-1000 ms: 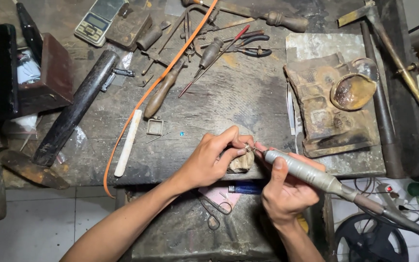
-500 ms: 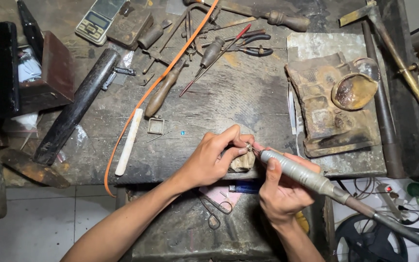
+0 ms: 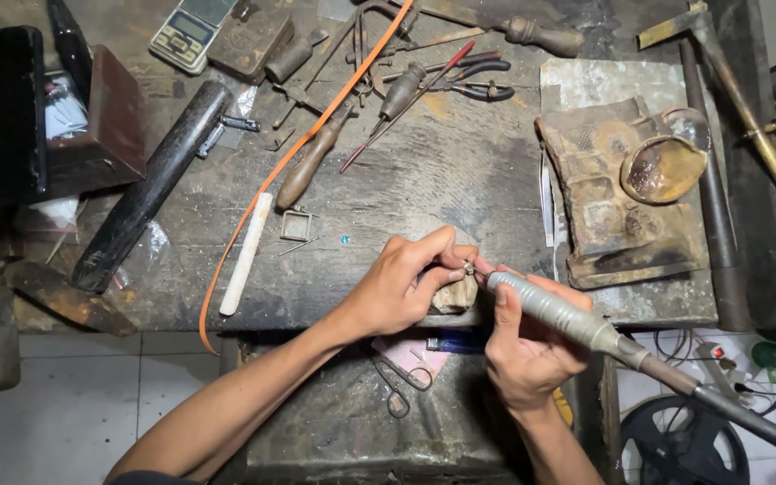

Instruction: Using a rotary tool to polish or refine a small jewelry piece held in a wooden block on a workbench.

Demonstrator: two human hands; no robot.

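My left hand pinches a small metal piece between thumb and fingers, resting it on a worn wooden peg at the bench's front edge. My right hand grips a grey rotary handpiece like a pen. Its tip touches the small piece. A dark flexible shaft runs from the handpiece to the lower right.
The dark workbench holds an orange hose, a white rod, a black bar, pliers and files, a pocket scale, a square metal frame and a charred block with a dish. Scissors lie on a lower shelf.
Both hands stay at the peg. The handpiece has shifted slightly, its tip still at the small piece.
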